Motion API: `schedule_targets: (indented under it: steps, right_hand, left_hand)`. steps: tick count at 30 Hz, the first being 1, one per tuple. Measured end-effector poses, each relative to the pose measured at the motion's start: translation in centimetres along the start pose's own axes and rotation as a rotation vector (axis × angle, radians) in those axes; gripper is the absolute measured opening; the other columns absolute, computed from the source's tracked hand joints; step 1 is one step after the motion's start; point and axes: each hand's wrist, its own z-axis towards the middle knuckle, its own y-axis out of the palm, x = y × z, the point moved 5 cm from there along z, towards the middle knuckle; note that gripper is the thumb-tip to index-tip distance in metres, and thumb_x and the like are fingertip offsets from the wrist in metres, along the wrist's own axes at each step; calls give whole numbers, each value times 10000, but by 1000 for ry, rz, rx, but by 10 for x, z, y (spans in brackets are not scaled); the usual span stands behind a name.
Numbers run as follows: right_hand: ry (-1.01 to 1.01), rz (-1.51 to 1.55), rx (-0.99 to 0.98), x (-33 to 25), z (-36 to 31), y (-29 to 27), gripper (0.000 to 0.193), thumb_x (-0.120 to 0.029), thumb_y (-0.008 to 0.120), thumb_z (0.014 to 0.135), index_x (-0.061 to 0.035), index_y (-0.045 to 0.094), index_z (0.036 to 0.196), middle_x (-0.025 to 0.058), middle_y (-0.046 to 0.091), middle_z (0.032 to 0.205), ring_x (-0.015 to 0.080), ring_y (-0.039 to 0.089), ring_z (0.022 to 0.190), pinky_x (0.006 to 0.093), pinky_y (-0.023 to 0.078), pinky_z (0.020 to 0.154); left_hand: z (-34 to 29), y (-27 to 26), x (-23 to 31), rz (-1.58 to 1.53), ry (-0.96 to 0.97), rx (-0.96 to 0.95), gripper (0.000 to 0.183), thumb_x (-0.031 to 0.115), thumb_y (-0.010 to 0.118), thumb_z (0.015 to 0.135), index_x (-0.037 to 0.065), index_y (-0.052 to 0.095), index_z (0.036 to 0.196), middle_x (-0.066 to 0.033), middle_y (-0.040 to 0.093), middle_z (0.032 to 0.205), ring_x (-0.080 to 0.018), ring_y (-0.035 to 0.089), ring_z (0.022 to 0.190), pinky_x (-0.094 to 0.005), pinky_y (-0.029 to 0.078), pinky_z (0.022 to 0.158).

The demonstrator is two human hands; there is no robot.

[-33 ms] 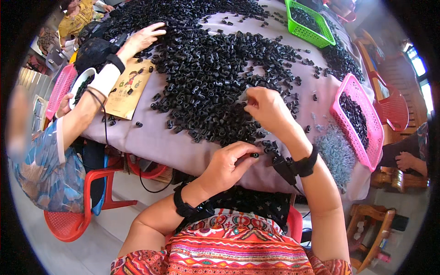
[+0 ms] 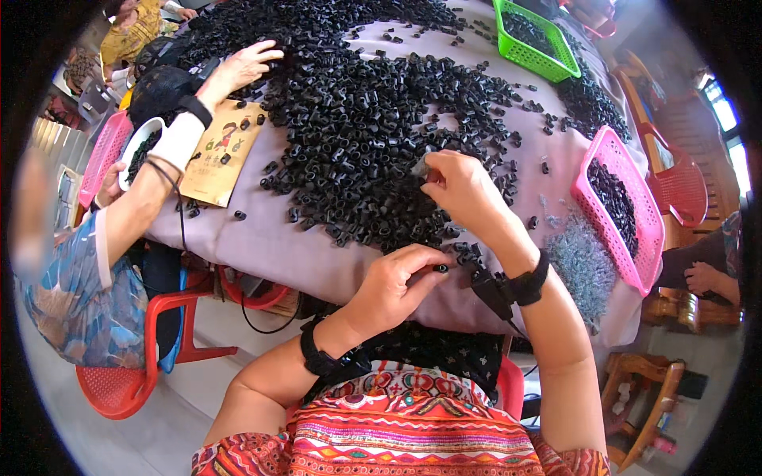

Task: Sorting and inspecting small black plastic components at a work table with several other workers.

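Observation:
My left hand (image 2: 397, 282) is near the table's front edge, thumb and fingers pinching a small black plastic sleeve (image 2: 441, 269) whose round open end shows. Ahead and to the right of it, my right hand (image 2: 464, 186) hovers at the near edge of a big pile of similar black parts (image 2: 357, 143). Its fingers are pressed together, and a small greyish bit pokes out at the fingertips; its kind is too small to make out. A few loose black parts (image 2: 467, 252) lie between my two hands.
A pink basket (image 2: 591, 178) holding black parts stands at right, beside a heap of thin blue-grey scraps (image 2: 583, 266). Farther back is a green basket (image 2: 520, 59). At left, a co-worker's hand (image 2: 246, 71) reaches over a tan booklet (image 2: 214, 174) to the pile.
The co-worker's hand at left has shifted slightly left. My right hand's fingertips have turned a little, showing more of the greyish bit. My left hand looks unmoved.

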Motion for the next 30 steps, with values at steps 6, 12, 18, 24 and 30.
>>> schedule_targets:
  steps: [6,12,18,24,30]
  right_hand:
    - [5,-35,146,13,0,-21,177,-44,656,793,12,624,957,193,636,889,415,629,862,455,507,770]
    - [-78,2,138,-16,4,-14,136,-52,624,798,16,599,913,202,615,847,420,616,854,470,499,757]
    - [-47,-14,13,-5,8,8,149,-50,634,788,-9,622,931,193,631,911,420,622,881,475,505,783]
    - [55,-89,155,17,10,-18,163,-52,627,801,-7,620,958,197,629,937,417,625,893,467,509,781]
    - [-105,-32,121,-18,16,-9,140,-34,591,807,-9,615,943,207,628,849,425,624,868,480,503,764]
  left_hand:
    - [-1,1,-1,32,10,-4,216,-24,654,880,-9,664,1095,-136,690,1068,-211,688,964,-295,547,821]
    - [0,-1,0,12,28,21,208,-29,653,880,-11,663,1088,-130,688,1064,-209,686,953,-297,546,813]
    - [1,2,-1,7,-2,-5,202,-25,654,884,-6,667,1084,-128,685,1059,-195,686,939,-292,545,804]
    - [0,2,1,25,-12,-3,202,-22,662,880,-9,668,1082,-124,688,1051,-186,686,929,-287,544,797]
    - [1,1,-2,16,19,9,205,-22,662,877,-13,668,1082,-131,688,1060,-202,690,951,-299,549,820]
